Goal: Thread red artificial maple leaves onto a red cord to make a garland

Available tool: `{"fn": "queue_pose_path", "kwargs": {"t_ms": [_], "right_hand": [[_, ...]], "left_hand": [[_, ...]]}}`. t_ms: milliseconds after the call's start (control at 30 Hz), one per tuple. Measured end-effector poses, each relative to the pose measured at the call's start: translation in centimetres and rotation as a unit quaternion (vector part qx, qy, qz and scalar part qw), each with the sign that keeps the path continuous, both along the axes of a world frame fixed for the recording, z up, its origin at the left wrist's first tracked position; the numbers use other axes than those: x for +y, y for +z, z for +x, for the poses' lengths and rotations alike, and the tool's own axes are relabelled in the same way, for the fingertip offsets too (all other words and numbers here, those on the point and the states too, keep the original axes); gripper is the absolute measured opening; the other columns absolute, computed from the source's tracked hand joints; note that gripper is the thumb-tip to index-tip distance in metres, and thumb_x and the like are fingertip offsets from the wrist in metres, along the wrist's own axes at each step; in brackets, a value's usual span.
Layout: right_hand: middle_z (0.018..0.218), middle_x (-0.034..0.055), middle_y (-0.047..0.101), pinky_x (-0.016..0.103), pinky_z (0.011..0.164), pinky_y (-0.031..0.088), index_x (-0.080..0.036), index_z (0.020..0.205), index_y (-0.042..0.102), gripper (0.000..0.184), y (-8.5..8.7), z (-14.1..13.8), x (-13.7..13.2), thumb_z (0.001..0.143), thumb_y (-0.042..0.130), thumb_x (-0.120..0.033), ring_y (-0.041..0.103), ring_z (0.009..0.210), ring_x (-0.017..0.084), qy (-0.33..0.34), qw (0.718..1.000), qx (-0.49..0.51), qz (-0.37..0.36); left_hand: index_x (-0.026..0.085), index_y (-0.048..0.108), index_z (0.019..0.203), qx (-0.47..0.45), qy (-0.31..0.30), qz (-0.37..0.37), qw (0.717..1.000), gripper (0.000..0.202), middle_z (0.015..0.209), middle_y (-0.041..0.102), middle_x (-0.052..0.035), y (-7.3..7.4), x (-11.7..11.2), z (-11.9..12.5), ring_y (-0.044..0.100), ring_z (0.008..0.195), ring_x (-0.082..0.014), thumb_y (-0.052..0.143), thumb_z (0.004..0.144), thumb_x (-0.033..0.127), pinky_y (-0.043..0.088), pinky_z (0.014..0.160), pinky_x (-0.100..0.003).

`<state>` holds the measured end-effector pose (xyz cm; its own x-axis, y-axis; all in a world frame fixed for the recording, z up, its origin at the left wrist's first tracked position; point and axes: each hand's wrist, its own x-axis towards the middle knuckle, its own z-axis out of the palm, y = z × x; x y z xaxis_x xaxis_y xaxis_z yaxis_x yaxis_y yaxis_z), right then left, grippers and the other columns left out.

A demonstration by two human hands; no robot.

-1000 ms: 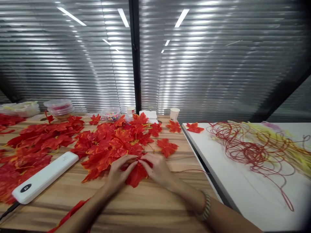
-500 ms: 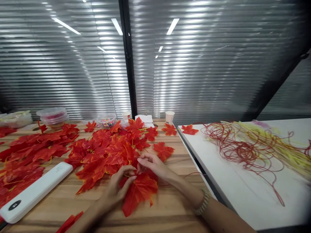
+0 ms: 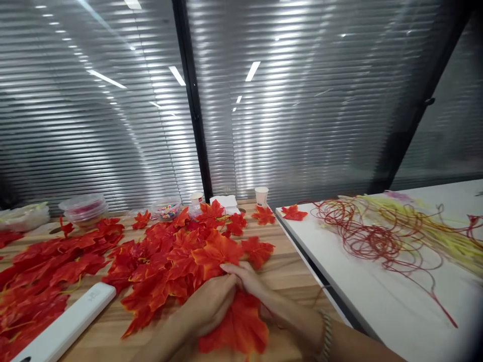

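Both my hands meet over a large red-orange artificial maple leaf [image 3: 239,329] near the front of the wooden table [image 3: 290,269]. My left hand [image 3: 209,306] lies on top of the leaf with its fingers curled around its upper part. My right hand [image 3: 247,279], with a beaded bracelet [image 3: 325,332] on the wrist, pinches the leaf at its top, where the stem end is hidden by the fingers. Just beyond the hands spreads a thick pile of similar red leaves [image 3: 169,256].
A white oblong device [image 3: 64,324] lies at the front left. More leaves [image 3: 41,271] cover the left side. Plastic tubs [image 3: 85,208], a bead bowl [image 3: 168,210] and two paper cups [image 3: 261,195] stand at the back. Red and yellow wire coils [image 3: 377,236] lie on the white table [image 3: 377,301] at right.
The leaf has been pulled out of the pile toward me and the hands have closed over its top. The view has tilted upward and drifted slightly.
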<state>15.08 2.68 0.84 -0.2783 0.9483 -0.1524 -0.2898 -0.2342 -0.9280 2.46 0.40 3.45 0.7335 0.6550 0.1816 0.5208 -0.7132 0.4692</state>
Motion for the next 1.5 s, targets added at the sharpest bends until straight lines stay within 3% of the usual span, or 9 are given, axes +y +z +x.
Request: {"fn": "queue_pose_path", "kwargs": {"t_ms": [100,233,433,567,700,867,1100,1400,1500], "right_hand": [[0.054,-0.0037,0.051,0.022,0.054,0.036,-0.016,0.059,0.05,0.032,0.1,0.1,-0.3,0.051,0.072,-0.037,0.047,0.054,0.01,-0.052,0.997,0.04,-0.043],[0.07,0.0012,0.059,0.026,0.061,0.041,-0.017,0.074,0.057,0.026,0.3,0.0,-0.9,0.06,0.067,-0.036,0.054,0.064,0.014,-0.032,0.992,0.122,-0.011],[0.056,-0.0023,0.049,0.022,0.055,0.038,-0.015,0.058,0.05,0.027,-0.5,0.1,-0.8,0.065,0.064,-0.036,0.044,0.053,0.009,-0.085,0.991,0.1,0.011],[0.06,-0.0019,0.05,0.022,0.056,0.039,-0.014,0.064,0.053,0.025,-1.3,-0.1,-0.3,0.066,0.063,-0.037,0.046,0.054,0.008,-0.066,0.99,0.128,-0.003],[0.06,-0.0016,0.052,0.022,0.058,0.041,-0.014,0.064,0.053,0.027,-1.4,-0.3,0.2,0.064,0.065,-0.038,0.049,0.055,0.008,-0.085,0.987,0.137,-0.005],[0.061,0.0018,0.058,0.024,0.059,0.043,-0.013,0.063,0.057,0.031,-0.5,0.0,0.2,0.064,0.063,-0.043,0.053,0.056,0.011,-0.086,0.993,0.072,0.038],[0.049,0.0026,0.055,0.026,0.051,0.043,-0.015,0.052,0.053,0.038,-0.9,-0.4,-0.5,0.067,0.057,-0.051,0.05,0.046,0.012,-0.071,0.995,0.022,0.067],[0.036,-0.0073,0.035,0.019,0.033,0.028,-0.017,0.059,0.043,0.039,-1.4,-1.5,-0.6,0.073,0.049,-0.053,0.031,0.03,0.006,-0.084,0.994,-0.013,0.073],[0.044,-0.0051,0.042,0.019,0.036,0.029,-0.017,0.067,0.046,0.035,-1.7,-1.5,-0.7,0.072,0.05,-0.052,0.035,0.036,0.007,-0.096,0.991,-0.027,0.09]], "left_hand": [[0.019,0.048,0.092,-0.05,0.013,0.017,0.999,0.022,0.094,0.057,-0.0062,-1.4,0.0,-0.3,0.052,0.089,-0.0155,0.028,0.084,0.014,0.041,0.08,-0.026],[0.021,0.046,0.106,-0.117,0.049,0.029,0.991,0.029,0.102,0.055,-0.0072,-2.8,0.2,-1.6,0.051,0.097,-0.0154,0.029,0.084,0.012,0.04,0.086,-0.027],[0.021,0.048,0.111,-0.164,0.061,0.089,0.981,0.033,0.103,0.053,-0.0091,-4.3,1.4,-2.5,0.053,0.096,-0.0147,0.031,0.085,0.011,0.044,0.082,-0.026],[0.018,0.051,0.105,-0.25,0.101,0.052,0.962,0.025,0.098,0.057,-0.0083,-4.9,1.4,-1.8,0.054,0.092,-0.0154,0.036,0.085,0.016,0.043,0.082,-0.028],[0.018,0.049,0.106,-0.3,0.165,0.006,0.94,0.024,0.097,0.055,-0.0071,-4.9,1.5,-1.5,0.055,0.075,-0.0126,0.041,0.084,0.022,0.044,0.073,-0.027],[0.019,0.044,0.095,-0.373,0.242,-0.009,0.895,0.023,0.092,0.046,-0.0019,-4.6,1.8,-1.7,0.036,0.047,-0.0033,0.055,0.076,0.026,0.035,0.047,-0.019],[0.016,0.043,0.072,-0.309,0.201,-0.197,0.909,0.024,0.055,0.046,0.0057,-4.6,2.1,-2.0,0.043,0.045,-0.0067,0.059,0.071,0.035,0.031,0.044,-0.017],[0.013,0.062,0.072,-0.275,0.163,-0.249,0.914,0.02,0.068,0.064,-0.0029,-2.6,2.0,-3.0,0.056,0.06,-0.0123,0.06,0.07,0.033,0.042,0.056,-0.021],[0.014,0.063,0.072,-0.281,0.164,-0.269,0.907,0.019,0.07,0.064,-0.0032,-2.6,1.9,-3.1,0.057,0.064,-0.0135,0.06,0.07,0.033,0.043,0.06,-0.023]]}}
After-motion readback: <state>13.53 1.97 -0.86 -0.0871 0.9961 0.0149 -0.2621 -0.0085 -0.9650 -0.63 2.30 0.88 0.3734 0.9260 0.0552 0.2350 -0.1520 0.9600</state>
